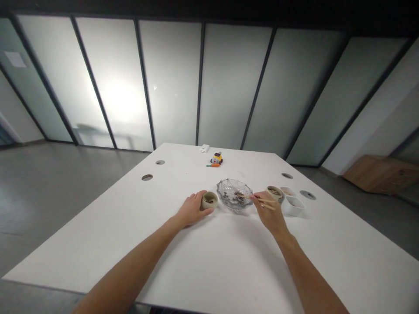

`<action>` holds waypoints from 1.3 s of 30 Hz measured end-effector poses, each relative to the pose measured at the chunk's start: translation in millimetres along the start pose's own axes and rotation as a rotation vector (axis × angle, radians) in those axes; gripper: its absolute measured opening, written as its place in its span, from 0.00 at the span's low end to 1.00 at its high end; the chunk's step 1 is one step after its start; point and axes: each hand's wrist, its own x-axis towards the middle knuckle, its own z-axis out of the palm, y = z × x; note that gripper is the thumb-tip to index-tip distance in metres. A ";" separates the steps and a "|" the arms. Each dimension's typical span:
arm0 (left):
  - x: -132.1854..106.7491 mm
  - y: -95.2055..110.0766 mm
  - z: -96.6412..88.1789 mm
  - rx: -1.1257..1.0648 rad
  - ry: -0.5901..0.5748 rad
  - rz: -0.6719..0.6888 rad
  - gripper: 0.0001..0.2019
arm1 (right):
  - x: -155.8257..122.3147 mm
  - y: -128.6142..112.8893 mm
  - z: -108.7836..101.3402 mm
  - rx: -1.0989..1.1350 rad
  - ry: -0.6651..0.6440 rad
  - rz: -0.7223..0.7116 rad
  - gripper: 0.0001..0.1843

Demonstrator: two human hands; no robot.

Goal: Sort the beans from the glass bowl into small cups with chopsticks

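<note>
My left hand [194, 209] is wrapped round the side of a small green cup [209, 206] standing on the table. A few dark bits lie inside that cup. My right hand [266, 211] grips a pair of wooden chopsticks [266, 202]. Their tips reach into a clear, scallop-rimmed glass bowl [225, 185], among small dark pieces [240, 198] too small to name. The bowl sits between my two hands. Just beyond my right hand is a second green cup [278, 195] with light and dark bits in it, partly hidden by the hand.
Two white containers [293, 208] stand right of the second cup. Farther back on the white table [183, 266] are a yellow toy vehicle [216, 158], an orange carrot-shaped piece [214, 165] and a small white box [204, 148]. Round holes [147, 177] pierce the tabletop near both sides.
</note>
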 end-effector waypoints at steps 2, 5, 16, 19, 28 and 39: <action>0.2 -0.5 0.2 -0.001 -0.003 0.000 0.32 | -0.4 0.1 0.2 0.001 -0.002 -0.010 0.30; 0.2 -1.0 0.4 -0.010 -0.002 0.003 0.32 | -0.7 -0.3 0.3 0.003 -0.007 -0.018 0.31; 1.7 -6.4 5.0 -0.011 0.021 0.013 0.33 | 1.5 -2.9 -4.5 0.003 0.058 -0.035 0.27; 1.9 -7.1 5.7 -0.002 0.017 0.012 0.32 | 2.3 -3.0 -3.9 0.008 0.131 0.011 0.26; 0.9 -5.4 4.5 -0.006 0.018 0.009 0.32 | -3.3 -27.9 19.2 0.517 0.130 0.247 0.20; -1.0 0.2 -1.4 -0.009 0.008 -0.002 0.31 | 2.3 -11.0 -5.5 -0.094 0.127 -0.036 0.29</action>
